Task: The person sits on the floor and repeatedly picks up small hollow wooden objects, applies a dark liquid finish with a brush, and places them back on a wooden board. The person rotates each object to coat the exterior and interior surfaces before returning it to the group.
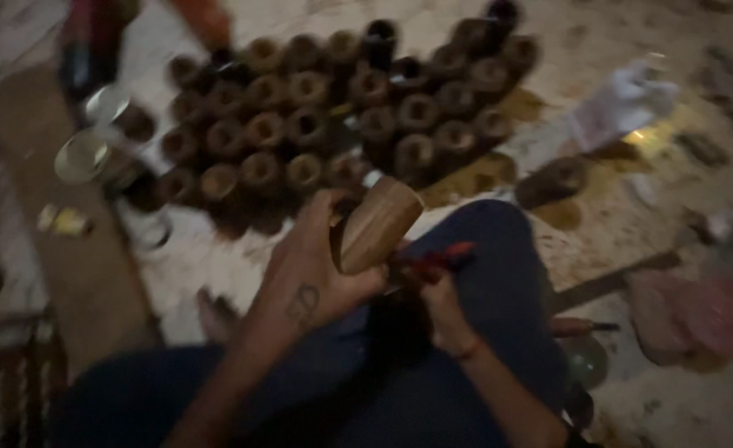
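Currently seated on the floor [657,398], dark trousers across my lap. My left hand [313,278] is wrapped around a small tapered wooden cup [376,224], fingers closed about its lower part, the cup tilted with its wider end up and to the right, over my knee. My right hand [439,300] is pinched on a thin red-handled tool [434,258], whose tip sits just beside the cup's base; the frame is blurred, so I cannot tell if tip and wood touch.

Far from me on the floor, a dense cluster of similar brown cups [333,116] stands upright in rows. Left of the cluster are a few metal tins [93,153]. To the right, a lone dark cup [553,181] lies on its side, with crumpled white paper [623,99] beyond it.

Judgement: the step in hand looks like working one cup with the tool, surface or base. Next move calls for a steady left grip and turning the cup against the tool with small, controlled strokes.
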`<state>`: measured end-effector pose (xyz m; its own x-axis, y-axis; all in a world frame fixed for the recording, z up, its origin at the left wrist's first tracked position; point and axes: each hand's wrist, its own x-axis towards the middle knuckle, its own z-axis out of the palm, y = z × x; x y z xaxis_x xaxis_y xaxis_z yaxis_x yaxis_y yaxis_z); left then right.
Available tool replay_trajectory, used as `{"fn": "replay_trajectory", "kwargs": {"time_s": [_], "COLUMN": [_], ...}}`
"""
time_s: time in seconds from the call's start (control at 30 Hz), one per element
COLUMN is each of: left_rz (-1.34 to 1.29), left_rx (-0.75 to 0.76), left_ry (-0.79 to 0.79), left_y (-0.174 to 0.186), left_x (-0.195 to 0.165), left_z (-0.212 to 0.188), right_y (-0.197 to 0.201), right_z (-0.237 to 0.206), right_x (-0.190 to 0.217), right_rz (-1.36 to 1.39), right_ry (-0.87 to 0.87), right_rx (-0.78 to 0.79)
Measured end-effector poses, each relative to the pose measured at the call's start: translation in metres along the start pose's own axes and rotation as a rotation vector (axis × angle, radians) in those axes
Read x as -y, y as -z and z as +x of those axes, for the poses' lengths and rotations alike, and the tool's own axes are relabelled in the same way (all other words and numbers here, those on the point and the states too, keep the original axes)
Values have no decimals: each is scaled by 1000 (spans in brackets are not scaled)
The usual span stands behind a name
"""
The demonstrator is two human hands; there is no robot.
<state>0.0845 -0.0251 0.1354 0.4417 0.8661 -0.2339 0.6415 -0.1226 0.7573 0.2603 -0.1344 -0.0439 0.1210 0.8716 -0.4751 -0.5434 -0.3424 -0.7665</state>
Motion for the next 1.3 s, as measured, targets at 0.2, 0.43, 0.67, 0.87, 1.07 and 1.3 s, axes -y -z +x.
{"fn": "replay_trajectory", "kwargs": {"time_s": [0.2, 0.43, 0.67, 0.87, 1.07, 1.3], "left_rz": [181, 248, 367, 495, -3, 261], "left_rx": [-51, 41, 177, 73, 16, -298], "left_ry": [-519, -882, -966, -1028, -785, -318], "left_y": [-55, -166, -233, -225, -120, -6], "left_x": [-68, -97, -83, -76, -40, 26], "left_z": [100, 213, 257, 254, 186, 173], "right_y": [-32, -43, -42, -35, -25, -24], "right_z": [3, 8, 5, 1, -5, -7], "right_x": [4, -9, -26, -44, -40, -20], "right_rz": [1, -64, -112, -346, -3, 29], "right_ry": [-144, 7, 42, -58, -151, -210], "right_rx": [54, 165, 100, -39, 0, 122]}}
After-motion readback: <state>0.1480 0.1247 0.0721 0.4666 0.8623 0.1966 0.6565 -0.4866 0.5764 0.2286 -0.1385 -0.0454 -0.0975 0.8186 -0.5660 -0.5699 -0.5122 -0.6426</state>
